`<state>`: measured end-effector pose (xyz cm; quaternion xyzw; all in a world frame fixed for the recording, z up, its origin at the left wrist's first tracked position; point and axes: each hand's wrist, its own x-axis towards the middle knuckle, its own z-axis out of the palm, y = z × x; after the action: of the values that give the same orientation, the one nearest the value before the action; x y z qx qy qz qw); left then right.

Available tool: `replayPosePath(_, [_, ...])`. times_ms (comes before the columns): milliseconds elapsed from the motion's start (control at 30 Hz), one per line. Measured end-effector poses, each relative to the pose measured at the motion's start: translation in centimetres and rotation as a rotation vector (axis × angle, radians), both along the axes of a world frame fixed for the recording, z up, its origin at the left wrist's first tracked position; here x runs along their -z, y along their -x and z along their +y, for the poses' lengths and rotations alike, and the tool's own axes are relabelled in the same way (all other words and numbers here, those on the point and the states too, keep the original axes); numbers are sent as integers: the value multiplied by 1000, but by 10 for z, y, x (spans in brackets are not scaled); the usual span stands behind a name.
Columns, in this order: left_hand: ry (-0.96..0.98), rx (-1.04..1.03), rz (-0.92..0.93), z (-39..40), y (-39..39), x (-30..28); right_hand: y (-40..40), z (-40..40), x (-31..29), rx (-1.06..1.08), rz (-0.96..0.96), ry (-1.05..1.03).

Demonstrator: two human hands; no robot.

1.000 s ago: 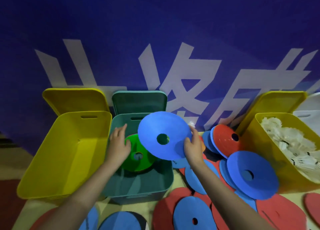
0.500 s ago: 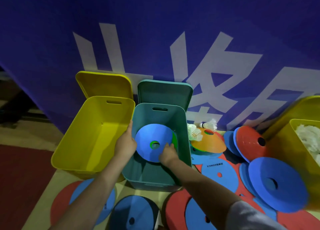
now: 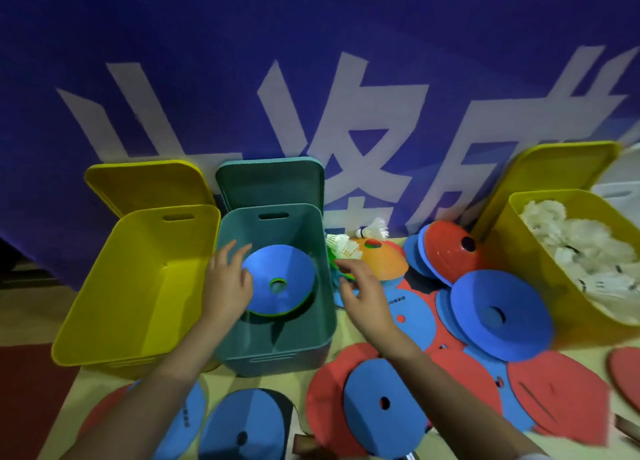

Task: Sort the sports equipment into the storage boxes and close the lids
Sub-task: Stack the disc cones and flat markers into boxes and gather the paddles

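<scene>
Discs: a smooth blue cone disc point(image 3: 278, 279) rests in our teal plastic box point(image 3: 323, 321); left hand point(image 3: 227, 281) and right hand point(image 3: 363, 295) both spread-fingered, holding nothing.

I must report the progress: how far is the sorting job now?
Done: a blue cone lies on a green one in the teal box; the right yellow box holds shuttlecocks.
In hand: nothing; the left hand rests by that cone, the right hand hovers outside, open.
Left: floor discs, loose shuttlecocks, all lids open.
</scene>
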<state>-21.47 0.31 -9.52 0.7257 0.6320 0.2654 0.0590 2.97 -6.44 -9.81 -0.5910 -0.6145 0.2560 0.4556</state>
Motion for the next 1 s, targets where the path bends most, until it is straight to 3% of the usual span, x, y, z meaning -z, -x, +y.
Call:
replayPosePath(133, [-39, 252, -288, -21, -93, -34, -76, -39, 32, 373, 112, 157])
replayPosePath(200, [-9, 401, -345, -34, -141, -40, -116, -60, 44, 574, 131, 262])
replayPosePath(333, [89, 651, -261, -61, -218, -7, -200, -99, 70, 845, 167, 369])
replayPosePath(467, [361, 539, -166, -75, -240, 49, -263, -125, 95, 1052, 234, 506])
replayPosePath(600, [621, 304, -155, -71, -254, 76, -297, -126, 102, 1021, 290, 536])
replayPosePath(700, [588, 219, -122, -58, -268, 74, -304, -115, 92, 904, 361, 589])
replayPosePath(833, [418, 319, -113, -33, -313, 56, -305, -101, 98, 783, 390, 570])
replayPosePath(1000, [337, 554, 75, 1, -384, 37, -308, -106, 113, 705, 312, 606])
